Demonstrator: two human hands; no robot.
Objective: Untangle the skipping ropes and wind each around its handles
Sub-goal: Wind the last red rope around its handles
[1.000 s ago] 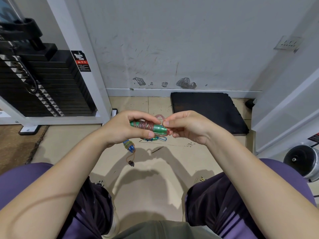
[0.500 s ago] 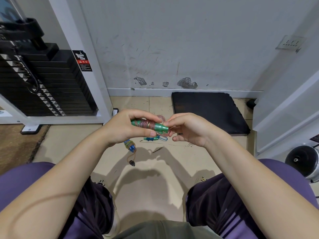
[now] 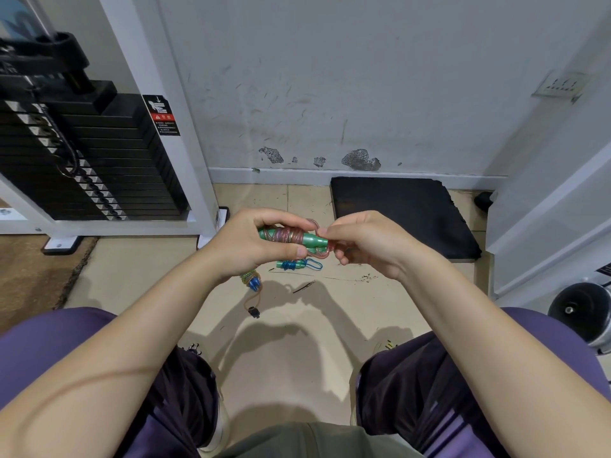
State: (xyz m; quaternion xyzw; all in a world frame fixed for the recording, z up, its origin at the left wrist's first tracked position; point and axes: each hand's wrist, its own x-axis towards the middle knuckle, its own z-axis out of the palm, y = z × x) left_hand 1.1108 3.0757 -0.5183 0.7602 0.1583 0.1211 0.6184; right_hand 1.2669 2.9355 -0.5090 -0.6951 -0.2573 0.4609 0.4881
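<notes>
green handles (image 3: 292,239) of a skipping rope lie sideways between both hands, raised above the tiled floor (image 3: 297,342) in front of the seated person's knees. pink translucent cord (image 3: 285,233) is coiled in several turns round their middle, and a loose loop of it curls past the right end. left hand (image 3: 246,244) grips the handles from the left, fingers curled over the top and thumb pressed along the underside. right hand (image 3: 358,241) has thumb and forefinger pinched together on the cord loop at the handles' right tip, the other fingers curled beneath.

on the floor just below lies a second rope (image 3: 296,265), a green handle wound with blue cord, a small blue loop sticking out to the right. a third bundle (image 3: 252,282), with blue ends and yellowish cord, lies near it to the left, partly hidden by the left wrist. black mat (image 3: 403,209) sits against the wall; weight stack (image 3: 82,166) stands at left.
</notes>
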